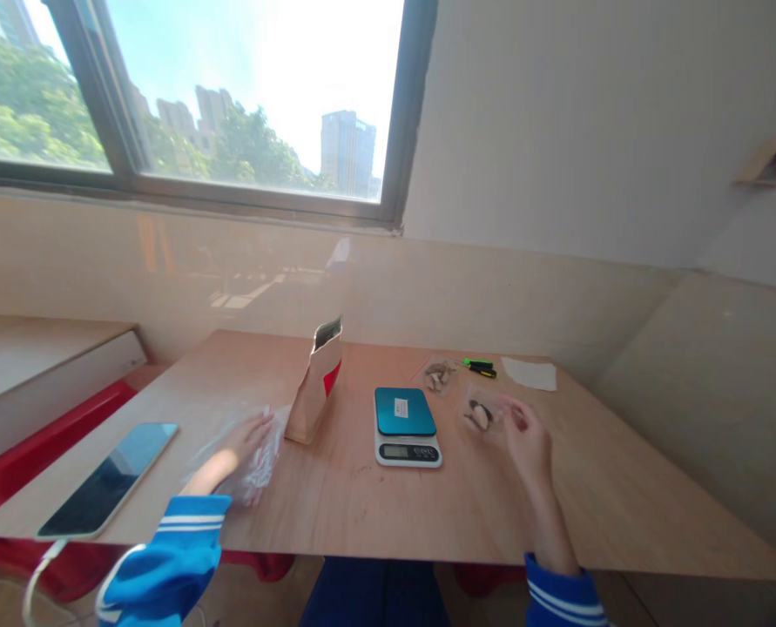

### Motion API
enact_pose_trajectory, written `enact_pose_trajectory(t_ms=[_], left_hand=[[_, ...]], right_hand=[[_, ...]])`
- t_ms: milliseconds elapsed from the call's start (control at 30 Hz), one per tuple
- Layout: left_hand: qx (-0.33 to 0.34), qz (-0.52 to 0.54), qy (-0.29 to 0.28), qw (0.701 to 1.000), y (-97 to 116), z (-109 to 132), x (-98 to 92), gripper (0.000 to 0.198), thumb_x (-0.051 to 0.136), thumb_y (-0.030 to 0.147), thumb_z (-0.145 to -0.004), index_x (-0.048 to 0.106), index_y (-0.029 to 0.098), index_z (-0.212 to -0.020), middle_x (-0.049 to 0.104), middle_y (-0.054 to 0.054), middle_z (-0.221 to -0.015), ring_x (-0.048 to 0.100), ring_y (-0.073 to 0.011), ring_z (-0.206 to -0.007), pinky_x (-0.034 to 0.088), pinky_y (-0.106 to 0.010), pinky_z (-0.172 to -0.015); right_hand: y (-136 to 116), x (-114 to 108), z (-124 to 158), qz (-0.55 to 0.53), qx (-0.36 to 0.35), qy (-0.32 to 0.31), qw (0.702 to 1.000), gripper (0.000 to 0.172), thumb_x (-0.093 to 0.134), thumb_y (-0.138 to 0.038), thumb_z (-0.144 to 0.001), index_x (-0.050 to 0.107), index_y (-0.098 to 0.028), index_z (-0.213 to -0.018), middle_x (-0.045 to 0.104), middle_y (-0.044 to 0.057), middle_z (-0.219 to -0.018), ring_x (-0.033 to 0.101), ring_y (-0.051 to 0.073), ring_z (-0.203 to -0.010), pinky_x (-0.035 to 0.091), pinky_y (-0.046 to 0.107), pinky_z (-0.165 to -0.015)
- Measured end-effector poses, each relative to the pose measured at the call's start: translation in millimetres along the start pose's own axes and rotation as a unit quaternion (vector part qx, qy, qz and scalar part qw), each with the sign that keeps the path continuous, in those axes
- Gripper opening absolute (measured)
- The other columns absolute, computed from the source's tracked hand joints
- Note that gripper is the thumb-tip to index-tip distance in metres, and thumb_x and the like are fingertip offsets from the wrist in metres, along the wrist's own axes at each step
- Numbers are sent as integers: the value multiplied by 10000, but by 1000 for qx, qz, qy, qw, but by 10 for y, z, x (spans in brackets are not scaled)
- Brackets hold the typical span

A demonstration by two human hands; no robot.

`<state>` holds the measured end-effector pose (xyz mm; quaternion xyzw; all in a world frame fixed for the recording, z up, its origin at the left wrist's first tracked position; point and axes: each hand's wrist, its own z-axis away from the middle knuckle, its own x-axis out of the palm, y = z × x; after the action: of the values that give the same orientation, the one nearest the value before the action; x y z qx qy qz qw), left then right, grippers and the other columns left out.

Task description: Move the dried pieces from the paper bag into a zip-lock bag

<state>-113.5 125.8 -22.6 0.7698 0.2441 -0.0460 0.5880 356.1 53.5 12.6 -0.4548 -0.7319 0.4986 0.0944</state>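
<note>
Around a teal-and-white digital kitchen scale (406,427) on the pale wooden worktop (576,496), the hands stand well apart: the left hand (247,444) lies flat on a crumpled clear plastic bag (262,475) at nine o'clock, and the right hand (524,440) hovers at three o'clock, just beside a small clear plastic bag of pale pieces (480,416)

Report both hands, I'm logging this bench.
Left hand on crumpled clear plastic. Right hand beside small clear bag of pale and dark pieces. Digital scale between them.
</note>
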Motion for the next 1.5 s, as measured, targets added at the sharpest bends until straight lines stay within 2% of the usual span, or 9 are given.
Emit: enact_pose_trajectory(t_ms=[267,533,700,800,900,1033,1233,1400,1500], left_hand=[[96,-129,-53,986,259,75,-63,327,624,395,-781,714,223,-1044,619,-78,-1309,532,-278,-1232,346,-362,-1039],[85,-100,-44,990,580,130,-71,154,621,267,-754,743,234,-843,758,-45,-951,594,-294,-1141,219,-446,-1089],[65,14,35,997,1018,742,187,321,398,356,-885,662,186,-952,706,-73,-932,635,-213,-851,473,-326,-797],[11,252,-112,961,1292,1225,483,307,493,422,-865,658,178,-952,687,-84,-907,621,-197,-756,473,-291,-665],[20,260,-281,924,1474,1574,724,280,558,427,-856,680,185,-928,685,-85,-909,608,-191,-792,460,-277,-687],[-2,269,-351,897,1531,1734,835,262,588,434,-845,634,183,-788,606,-20,-699,533,-138,-626,423,-243,-585],[-62,331,-233,912,1486,1642,869,362,658,521,-756,540,189,-676,514,36,-566,476,-103,-490,387,-222,-480],[-81,333,-143,928,1460,1592,904,372,719,481,-699,520,179,-613,527,36,-541,488,-100,-500,407,-221,-502],[-76,328,-103,936,1421,1591,915,375,728,474,-688,511,178,-608,512,45,-548,484,-97,-516,402,-215,-507]], right_hand=[[-436,-698,1030,-160,159,117,967,609,701,-564,-674,629,-143,-1107,674,58,-782,585,173,-654,470,297,-626],[-548,-672,1021,-252,180,145,940,552,752,-511,-636,632,-159,-1044,618,5,-702,551,135,-592,462,241,-537],[-806,-476,1108,-304,191,62,931,520,739,-503,-666,618,-166,-1043,601,-17,-664,516,117,-553,432,214,-505],[-998,-307,1195,-321,177,-20,930,492,713,-495,-715,605,-171,-1069,591,-29,-648,503,110,-548,419,204,-505],[-1111,-144,1277,-328,177,-91,923,481,674,-500,-760,574,-184,-1107,575,-36,-641,478,107,-513,388,204,-471],[-1057,50,1346,-311,190,-129,922,505,624,-521,-792,518,-194,-1162,567,-29,-654,476,123,-497,383,231,-463],[-982,206,1384,-154,80,-41,984,481,613,-526,-794,511,-198,-1130,592,128,-1113,592,212,-877,500,331,-731],[-1215,72,1471,-163,27,-336,927,246,557,-447,-876,614,-217,-942,670,35,-861,628,187,-783,495,293,-703],[-1320,57,1523,-162,21,-397,903,187,624,-368,-846,621,-218,-957,677,9,-819,640,181,-759,495,287,-698]])
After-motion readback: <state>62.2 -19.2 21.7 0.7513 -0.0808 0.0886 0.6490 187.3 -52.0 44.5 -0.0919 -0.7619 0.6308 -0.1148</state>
